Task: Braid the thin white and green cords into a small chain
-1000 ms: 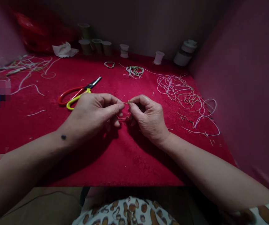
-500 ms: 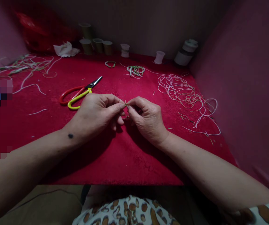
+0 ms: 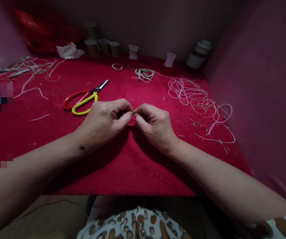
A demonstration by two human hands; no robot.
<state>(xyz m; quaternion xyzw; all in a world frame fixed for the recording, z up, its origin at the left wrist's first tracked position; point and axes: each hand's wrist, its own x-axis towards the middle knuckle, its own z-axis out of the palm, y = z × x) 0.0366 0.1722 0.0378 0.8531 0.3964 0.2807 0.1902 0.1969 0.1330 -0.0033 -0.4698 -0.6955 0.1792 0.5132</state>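
Note:
My left hand (image 3: 109, 116) and my right hand (image 3: 154, 121) meet over the middle of the red tabletop, fingertips nearly touching. Both pinch a thin cord (image 3: 133, 112), of which only a speck shows between the fingertips. A short dark strand spans the gap lower down, between the curled fingers; the rest is hidden. Scissors (image 3: 84, 101) with one red and one yellow handle lie just beyond my left hand, blades pointing away and to the right. A green and white braided cord bundle (image 3: 144, 74) and a small braided loop (image 3: 117, 67) rest farther back.
Loose pale cord (image 3: 190, 93) sprawls at the right, beside several short clippings (image 3: 195, 122). More tangled cord (image 3: 34, 68) lies at the far left. Along the back stand thread spools (image 3: 114, 49), a white-capped bottle (image 3: 197, 54), crumpled tissue (image 3: 70, 51) and a red plastic bag (image 3: 43, 33).
My left hand has turned slightly and its lower fingers have curled in under the palm. Its wrist has shifted a little right. The right hand stays nearly in place, still pinching.

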